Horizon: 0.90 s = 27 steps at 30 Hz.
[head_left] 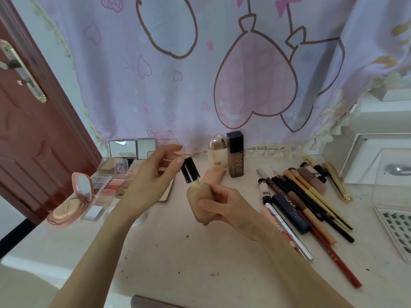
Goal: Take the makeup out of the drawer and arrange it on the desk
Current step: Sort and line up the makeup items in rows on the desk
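1. Nearest the camera, two bare forearms reach over the pale worktop [200, 258]. The right hand [224, 207] is wrapped around a beige foundation bottle [201, 202], held tilted above the worktop's middle.
2. The left hand [153, 174] hangs just beside the bottle's black cap [189, 169], fingers loose, thumb tip touching or nearly touching the cap; contact is unclear.
3. Much looks arranged already: palettes and compacts [106, 185] on the left, two upright bottles [226, 156] at the back, brushes and pencils [307, 203] fanned on the right.
4. This bottle probably still needs placing. The drawer is not in view, so what remains is unknown.
5. Open room lies in the near middle. A door [33, 141] borders the left edge, a clear tray [391, 227] the right.
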{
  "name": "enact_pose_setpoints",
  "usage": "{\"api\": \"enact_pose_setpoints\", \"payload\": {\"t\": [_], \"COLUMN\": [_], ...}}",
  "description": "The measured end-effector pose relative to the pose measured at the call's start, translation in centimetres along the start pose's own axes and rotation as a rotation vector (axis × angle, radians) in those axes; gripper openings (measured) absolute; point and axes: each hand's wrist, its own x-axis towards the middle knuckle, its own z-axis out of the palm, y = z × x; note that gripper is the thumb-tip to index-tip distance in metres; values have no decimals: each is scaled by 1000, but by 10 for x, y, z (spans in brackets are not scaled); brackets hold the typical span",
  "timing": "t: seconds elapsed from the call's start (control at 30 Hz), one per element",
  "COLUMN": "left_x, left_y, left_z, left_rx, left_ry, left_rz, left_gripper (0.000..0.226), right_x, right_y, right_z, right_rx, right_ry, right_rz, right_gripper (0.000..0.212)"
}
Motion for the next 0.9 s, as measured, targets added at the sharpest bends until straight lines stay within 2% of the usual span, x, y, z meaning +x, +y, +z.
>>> {"api": "enact_pose_setpoints", "payload": {"t": [0.1, 0.2, 0.3, 0.4, 0.57, 0.9], "left_x": [-12, -39, -69, -81, -78, -65], "left_y": [-14, -36, -53, -61, -71, -80], "left_z": [6, 18, 27, 32, 38, 38], "left_rx": [-25, 148, 325, 571, 826, 827], "left_ry": [132, 200, 51, -131, -275, -352], "left_rz": [-40, -67, -29, 87, 63, 36], "left_gripper": [18, 21, 28, 35, 51, 54], "right_x": [0, 1, 6, 14, 58, 146], "right_y": [1, -1, -5, -12, -21, -7], "right_z": [-1, -4, -5, -2, 6, 23], "right_rx": [-2, -69, -156, -216, -376, -717], "right_ry": [13, 102, 248, 343, 444, 589], "right_rz": [-13, -67, -153, -214, -197, -119], "right_gripper": [33, 34, 38, 37, 31, 33]}}
